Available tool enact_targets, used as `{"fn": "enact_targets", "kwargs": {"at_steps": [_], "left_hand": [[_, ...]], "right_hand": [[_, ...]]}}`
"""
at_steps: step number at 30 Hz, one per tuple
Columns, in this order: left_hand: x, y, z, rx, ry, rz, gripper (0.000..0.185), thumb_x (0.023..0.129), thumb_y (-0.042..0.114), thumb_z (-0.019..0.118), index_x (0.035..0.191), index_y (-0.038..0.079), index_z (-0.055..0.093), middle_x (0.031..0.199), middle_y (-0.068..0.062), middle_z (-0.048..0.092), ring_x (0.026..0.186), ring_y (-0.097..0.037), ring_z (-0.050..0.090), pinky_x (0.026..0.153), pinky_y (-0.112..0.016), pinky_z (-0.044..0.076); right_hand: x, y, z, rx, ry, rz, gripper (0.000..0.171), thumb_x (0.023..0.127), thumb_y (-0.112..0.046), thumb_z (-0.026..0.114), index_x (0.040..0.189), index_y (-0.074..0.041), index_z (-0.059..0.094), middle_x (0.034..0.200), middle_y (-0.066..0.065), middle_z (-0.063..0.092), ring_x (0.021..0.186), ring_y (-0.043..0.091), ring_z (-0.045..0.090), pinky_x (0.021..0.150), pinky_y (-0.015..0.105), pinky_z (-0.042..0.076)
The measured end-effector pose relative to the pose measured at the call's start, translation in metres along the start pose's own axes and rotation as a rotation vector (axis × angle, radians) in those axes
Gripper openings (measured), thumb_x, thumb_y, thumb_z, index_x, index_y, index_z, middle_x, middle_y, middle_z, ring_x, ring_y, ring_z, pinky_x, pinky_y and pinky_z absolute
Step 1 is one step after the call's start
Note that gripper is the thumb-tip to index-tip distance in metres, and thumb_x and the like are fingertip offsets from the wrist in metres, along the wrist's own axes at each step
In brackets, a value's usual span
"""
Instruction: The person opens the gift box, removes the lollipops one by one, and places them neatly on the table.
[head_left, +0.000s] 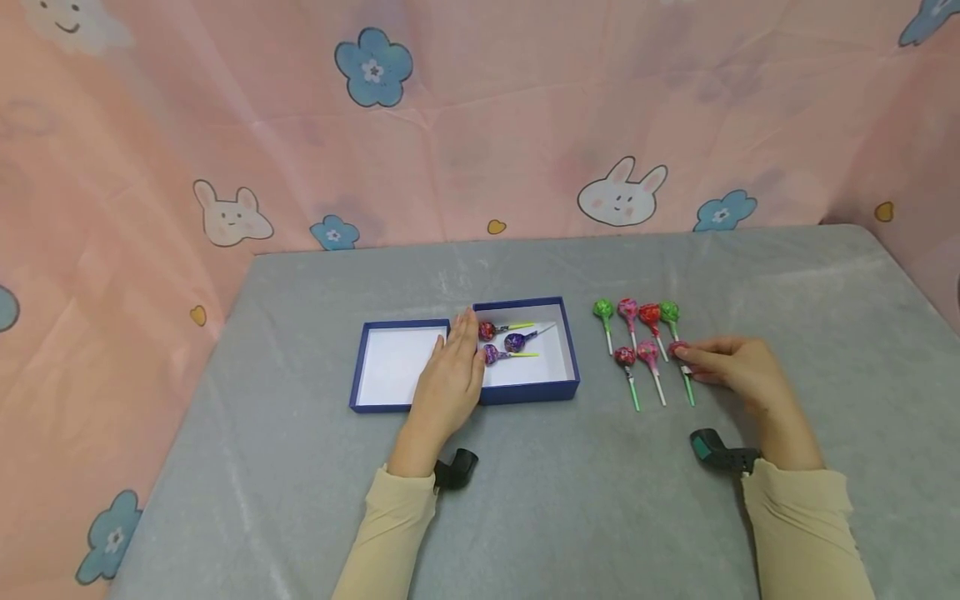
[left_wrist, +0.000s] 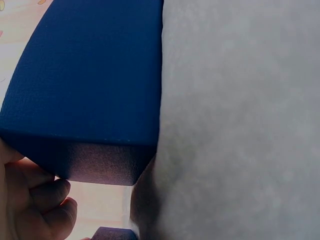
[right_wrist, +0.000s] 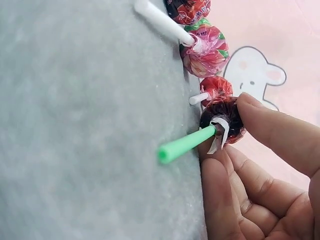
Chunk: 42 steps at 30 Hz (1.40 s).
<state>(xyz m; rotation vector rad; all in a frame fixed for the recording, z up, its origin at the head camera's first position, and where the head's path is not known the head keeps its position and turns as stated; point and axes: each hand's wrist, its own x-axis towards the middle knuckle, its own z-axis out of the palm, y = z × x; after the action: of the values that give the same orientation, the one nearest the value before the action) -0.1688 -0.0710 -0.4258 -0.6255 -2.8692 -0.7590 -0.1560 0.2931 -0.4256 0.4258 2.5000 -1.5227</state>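
Observation:
My left hand holds the left wall of the blue box, thumb at its rim. In the left wrist view curled fingers lie beside the box's end, below its broad blue side. Several wrapped lollipops lie on the box's white inside. At the right, my right hand pinches the wrapped head of a dark red lollipop with a green stick. It is the rightmost of the near row, and its stick points towards me.
A shallow blue-edged lid with a white inside lies left of the box, partly under the left hand in the head view. Two rows of lollipops, green, pink and red, lie between box and right hand on the grey table. A patterned pink cloth hangs behind.

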Motion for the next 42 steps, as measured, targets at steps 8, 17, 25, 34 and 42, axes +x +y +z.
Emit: {"fn": "enact_targets", "kwargs": {"at_steps": [8, 17, 25, 34, 42], "left_hand": [[-0.0002, -0.0014, 0.0019, 0.000, 0.015, 0.000, 0.050, 0.102, 0.020, 0.036, 0.146, -0.004, 0.028, 0.151, -0.014, 0.027, 0.140, -0.023, 0.024, 0.111, -0.047, 0.021], [-0.0009, -0.0004, 0.0004, 0.000, 0.016, 0.001, 0.051, 0.101, 0.019, 0.037, 0.146, -0.003, 0.028, 0.151, -0.014, 0.027, 0.140, -0.023, 0.024, 0.112, -0.046, 0.020], [-0.0010, -0.0009, 0.0010, 0.002, 0.013, 0.004, 0.051, 0.101, 0.019, 0.037, 0.146, -0.003, 0.028, 0.151, -0.013, 0.026, 0.140, -0.023, 0.024, 0.112, -0.047, 0.021], [-0.0006, -0.0015, 0.0014, -0.003, 0.009, 0.000, 0.051, 0.101, 0.020, 0.037, 0.146, -0.003, 0.027, 0.151, -0.013, 0.027, 0.140, -0.022, 0.024, 0.112, -0.047, 0.021], [-0.0006, -0.0004, 0.0004, -0.001, 0.009, 0.006, 0.051, 0.101, 0.018, 0.038, 0.146, -0.004, 0.027, 0.151, -0.014, 0.027, 0.140, -0.023, 0.024, 0.111, -0.048, 0.021]], "right_hand": [[-0.0026, -0.0022, 0.0023, -0.079, 0.004, -0.020, 0.052, 0.084, -0.032, 0.071, 0.105, 0.015, 0.063, 0.073, -0.016, 0.062, 0.064, -0.003, 0.060, 0.059, 0.018, 0.052], [-0.0017, -0.0025, 0.0029, -0.179, -0.015, -0.027, 0.055, 0.086, -0.036, 0.068, 0.105, 0.015, 0.063, 0.076, -0.005, 0.064, 0.063, 0.005, 0.060, 0.058, 0.021, 0.052], [-0.0019, -0.0032, 0.0029, -0.193, -0.031, -0.029, 0.052, 0.086, -0.035, 0.068, 0.103, 0.014, 0.063, 0.075, -0.004, 0.064, 0.064, 0.006, 0.059, 0.057, 0.021, 0.051], [-0.0021, -0.0019, -0.0001, -0.166, -0.048, -0.048, 0.051, 0.087, -0.031, 0.068, 0.105, 0.016, 0.062, 0.076, -0.004, 0.065, 0.063, 0.005, 0.060, 0.059, 0.022, 0.053], [-0.0032, -0.0005, -0.0048, -0.094, -0.041, -0.053, 0.045, 0.088, -0.025, 0.067, 0.105, 0.017, 0.061, 0.075, -0.004, 0.068, 0.064, 0.003, 0.063, 0.060, 0.021, 0.053]]}}
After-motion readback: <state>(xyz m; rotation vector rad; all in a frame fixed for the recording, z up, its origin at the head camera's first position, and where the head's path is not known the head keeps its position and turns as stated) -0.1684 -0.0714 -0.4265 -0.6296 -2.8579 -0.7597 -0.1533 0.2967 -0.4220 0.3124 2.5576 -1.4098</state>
